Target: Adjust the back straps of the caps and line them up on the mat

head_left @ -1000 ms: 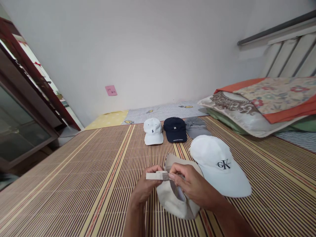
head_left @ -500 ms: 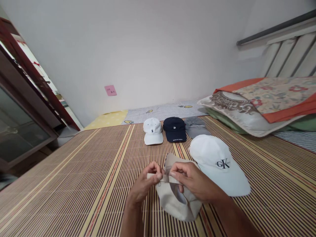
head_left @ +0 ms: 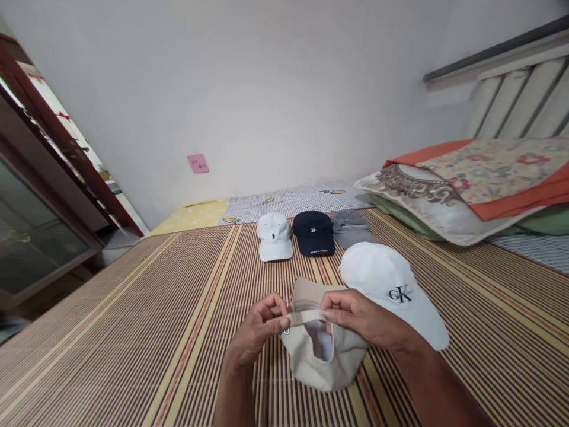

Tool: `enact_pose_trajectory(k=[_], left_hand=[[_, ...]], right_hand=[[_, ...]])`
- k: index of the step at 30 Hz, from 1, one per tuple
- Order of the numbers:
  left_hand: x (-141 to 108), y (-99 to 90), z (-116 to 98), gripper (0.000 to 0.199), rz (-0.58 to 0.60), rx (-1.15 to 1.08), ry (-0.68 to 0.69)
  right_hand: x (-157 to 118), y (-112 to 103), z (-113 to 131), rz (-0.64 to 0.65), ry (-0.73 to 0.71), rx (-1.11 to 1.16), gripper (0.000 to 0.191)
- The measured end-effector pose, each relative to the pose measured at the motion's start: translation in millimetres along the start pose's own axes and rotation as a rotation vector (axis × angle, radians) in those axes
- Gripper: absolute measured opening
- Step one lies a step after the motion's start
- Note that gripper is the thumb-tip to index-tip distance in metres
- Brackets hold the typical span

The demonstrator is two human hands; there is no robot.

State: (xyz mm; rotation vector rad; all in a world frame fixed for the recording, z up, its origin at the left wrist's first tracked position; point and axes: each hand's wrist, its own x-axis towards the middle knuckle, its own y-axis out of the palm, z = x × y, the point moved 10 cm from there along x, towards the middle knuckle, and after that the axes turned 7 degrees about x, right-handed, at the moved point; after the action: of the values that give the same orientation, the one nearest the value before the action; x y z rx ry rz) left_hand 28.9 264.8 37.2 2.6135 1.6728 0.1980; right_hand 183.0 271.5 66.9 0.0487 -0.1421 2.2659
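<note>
A beige baseball cap (head_left: 311,370) lies on the striped mat with its back opening toward me and its brim pointing away. Its adjustment strap (head_left: 309,316) spans the top of the opening. My left hand (head_left: 258,326) pinches the left end of that strap, close to a small round ring on the cap. At the strap's right end, my right hand (head_left: 360,317) grips with thumb and fingers, some fingertips showing inside the opening. Just right of the beige cap and partly behind my right hand sits a white cap (head_left: 377,273) with black lettering.
Farther back, a small white cap (head_left: 274,234), a navy cap (head_left: 313,231) and a grey cap (head_left: 353,228) stand in a row on the striped mat (head_left: 146,314). Pillows (head_left: 444,207) are piled at the right. A pink note (head_left: 198,163) is on the wall.
My hands have drawn apart, the right one moving rightward. The strap is now stretched straighter, and the cap's back opening shows wider.
</note>
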Motion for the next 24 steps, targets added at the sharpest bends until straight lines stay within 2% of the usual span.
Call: enact_pose_trajectory(k=[7,12,18,24], left_hand=[[-1,-5.4,4,0.037,-0.060,-0.005,0.000],[2,-2.7,7,0.042,-0.083,-0.141,-0.024],[1,0.5,3,0.042,-0.060,-0.116,-0.014],[2,-3.2,8,0.043,-0.109,-0.157,-0.028]], right_hand=[[1,-2,4,-0.007,-0.064,-0.009,0.035],[3,3,1,-0.018,-0.023,-0.119,0.030],[6,2,1,-0.074,-0.031,-0.181,0.025],[7,1,-10,-0.075,-0.001,-0.165,0.022]])
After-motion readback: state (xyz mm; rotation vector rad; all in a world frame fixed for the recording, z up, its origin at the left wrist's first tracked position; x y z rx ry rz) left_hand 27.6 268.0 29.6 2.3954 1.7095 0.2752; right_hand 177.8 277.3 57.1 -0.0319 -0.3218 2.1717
